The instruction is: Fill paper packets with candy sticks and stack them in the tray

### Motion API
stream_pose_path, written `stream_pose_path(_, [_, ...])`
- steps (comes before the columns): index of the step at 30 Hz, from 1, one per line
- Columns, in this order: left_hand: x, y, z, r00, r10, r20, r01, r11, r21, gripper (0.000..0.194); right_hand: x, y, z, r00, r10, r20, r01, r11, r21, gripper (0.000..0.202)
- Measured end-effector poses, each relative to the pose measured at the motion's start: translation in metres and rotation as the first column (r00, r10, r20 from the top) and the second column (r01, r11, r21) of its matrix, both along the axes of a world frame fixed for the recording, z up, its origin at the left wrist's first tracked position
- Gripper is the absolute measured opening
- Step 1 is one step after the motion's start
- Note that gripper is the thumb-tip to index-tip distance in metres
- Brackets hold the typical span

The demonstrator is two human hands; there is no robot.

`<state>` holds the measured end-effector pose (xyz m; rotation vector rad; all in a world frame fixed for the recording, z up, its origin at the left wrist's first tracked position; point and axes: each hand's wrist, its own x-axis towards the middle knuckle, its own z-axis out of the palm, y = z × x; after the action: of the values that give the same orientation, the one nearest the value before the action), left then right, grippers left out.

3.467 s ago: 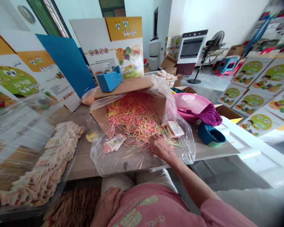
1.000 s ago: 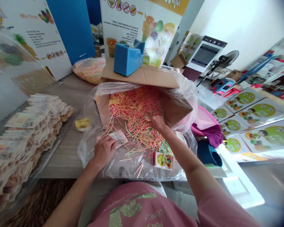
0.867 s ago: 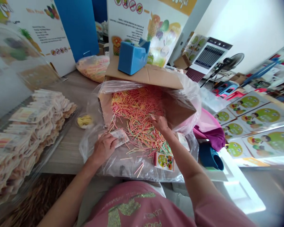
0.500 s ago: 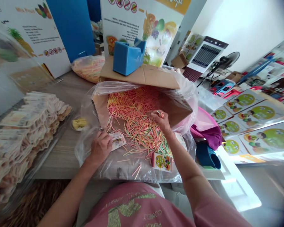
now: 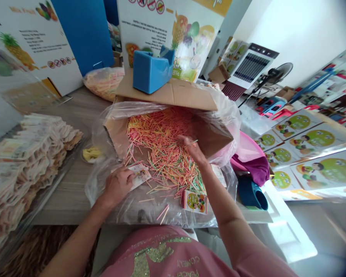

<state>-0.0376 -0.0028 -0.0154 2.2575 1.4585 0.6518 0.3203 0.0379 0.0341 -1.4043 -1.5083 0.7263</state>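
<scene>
My left hand (image 5: 118, 185) rests at the near left of the plastic sheet, its fingers closed on a small printed packet (image 5: 140, 174). Over the heap of thin pink, yellow and green sticks (image 5: 167, 142) is my right hand (image 5: 194, 152), blurred at the fingertips, which point left into the heap. A few sticks show between its thumb and fingers. The heap spills from a cardboard box (image 5: 216, 134) lying on its side and lined with clear plastic. A small packet with a green and yellow print (image 5: 195, 202) lies nearer me, beside my right forearm.
On the box stands a blue tape dispenser (image 5: 152, 71). Stacked paper packets (image 5: 31, 154) fill the left side, near a dish of yellow bands (image 5: 91, 154). A bag of sticks (image 5: 103, 82) lies behind. At right are a pink basket (image 5: 248, 150) and a blue container (image 5: 252, 194).
My right hand has shifted slightly left and down, its fingers reaching out from a pinch into the sticks. My left hand keeps the packet; the whole view has shifted a little.
</scene>
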Motion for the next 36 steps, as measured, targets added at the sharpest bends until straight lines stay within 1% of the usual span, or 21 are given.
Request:
stream_pose_path(1, [0.001,0.002,0.001,0.995,0.009,0.104,-0.008,1.000,-0.011,0.024,0.002,0.000,0.001,0.998,-0.057,-0.036,0.058,0.998,0.036,0.057])
stream_pose_path(3, [0.003,0.002,0.004,0.946,0.032,0.323,-0.013,0.998,-0.062,0.022,0.000,0.000,-0.002,0.976,-0.140,-0.165,0.153,0.986,0.066,0.063])
stream_pose_path(4, [0.006,0.002,0.005,0.908,0.049,0.417,-0.010,0.995,-0.096,0.021,-0.005,-0.001,-0.004,0.959,-0.145,-0.242,0.162,0.986,0.051,0.066])
stream_pose_path(5, [0.008,0.000,0.006,0.867,0.071,0.493,-0.004,0.991,-0.135,0.020,-0.013,-0.002,-0.006,0.940,-0.125,-0.317,0.141,0.990,0.029,0.069])
stream_pose_path(7, [0.015,-0.003,0.007,0.796,0.116,0.594,0.021,0.976,-0.219,0.020,-0.036,-0.007,-0.007,0.898,-0.044,-0.438,0.048,0.999,-0.002,0.071])
stream_pose_path(10, [0.026,-0.007,0.004,0.693,0.227,0.684,0.063,0.926,-0.372,0.022,-0.083,-0.017,0.004,0.848,0.105,-0.519,-0.130,0.991,-0.013,0.081])
stream_pose_path(12, [0.031,-0.008,0.004,0.617,0.310,0.724,0.077,0.891,-0.447,0.024,-0.113,-0.024,0.016,0.840,0.226,-0.493,-0.278,0.960,-0.033,0.094])
stream_pose_path(13, [0.032,-0.008,0.005,0.584,0.338,0.738,0.078,0.882,-0.465,0.024,-0.125,-0.026,0.022,0.836,0.295,-0.463,-0.352,0.935,-0.039,0.097])
stream_pose_path(14, [0.033,-0.008,0.006,0.557,0.356,0.750,0.076,0.878,-0.473,0.025,-0.135,-0.027,0.026,0.832,0.358,-0.424,-0.412,0.910,-0.039,0.097])
stream_pose_path(16, [0.032,-0.009,0.009,0.521,0.371,0.768,0.074,0.877,-0.474,0.027,-0.148,-0.028,0.030,0.828,0.450,-0.335,-0.484,0.875,-0.020,0.088])
stream_pose_path(18, [0.030,-0.009,0.010,0.509,0.363,0.781,0.075,0.885,-0.460,0.027,-0.153,-0.027,0.028,0.839,0.481,-0.255,-0.500,0.866,-0.010,0.077])
stream_pose_path(20, [0.027,-0.009,0.009,0.515,0.321,0.794,0.057,0.912,-0.406,0.026,-0.154,-0.026,0.024,0.850,0.471,-0.235,-0.493,0.869,-0.042,0.074])
stream_pose_path(22, [0.025,-0.009,0.005,0.540,0.259,0.801,0.012,0.949,-0.315,0.025,-0.152,-0.023,0.021,0.842,0.448,-0.301,-0.495,0.863,-0.103,0.082])
stream_pose_path(24, [0.024,-0.008,0.000,0.560,0.216,0.800,-0.022,0.969,-0.247,0.025,-0.150,-0.020,0.021,0.807,0.424,-0.410,-0.515,0.846,-0.139,0.094])
stream_pose_path(26, [0.024,-0.007,-0.003,0.563,0.210,0.799,-0.021,0.970,-0.240,0.026,-0.149,-0.019,0.025,0.780,0.419,-0.465,-0.527,0.841,-0.126,0.100])
stream_pose_path(27, [0.025,-0.007,-0.004,0.560,0.214,0.800,-0.013,0.968,-0.250,0.026,-0.149,-0.018,0.028,0.782,0.425,-0.455,-0.522,0.847,-0.105,0.100])
stream_pose_path(29, [0.025,-0.007,-0.004,0.558,0.216,0.801,0.002,0.965,-0.261,0.028,-0.149,-0.019,0.031,0.808,0.457,-0.373,-0.515,0.855,-0.067,0.093])
stream_pose_path(31, [0.024,-0.008,-0.003,0.558,0.205,0.804,0.009,0.967,-0.253,0.030,-0.151,-0.020,0.032,0.811,0.505,-0.295,-0.538,0.842,-0.040,0.084])
stream_pose_path(34, [0.021,-0.008,-0.003,0.568,0.171,0.805,0.032,0.973,-0.229,0.033,-0.154,-0.019,0.028,0.779,0.563,-0.275,-0.591,0.806,-0.022,0.076])
stream_pose_path(36, [0.019,-0.009,-0.004,0.575,0.151,0.804,0.043,0.976,-0.214,0.033,-0.154,-0.018,0.026,0.779,0.559,-0.284,-0.592,0.805,-0.036,0.075])
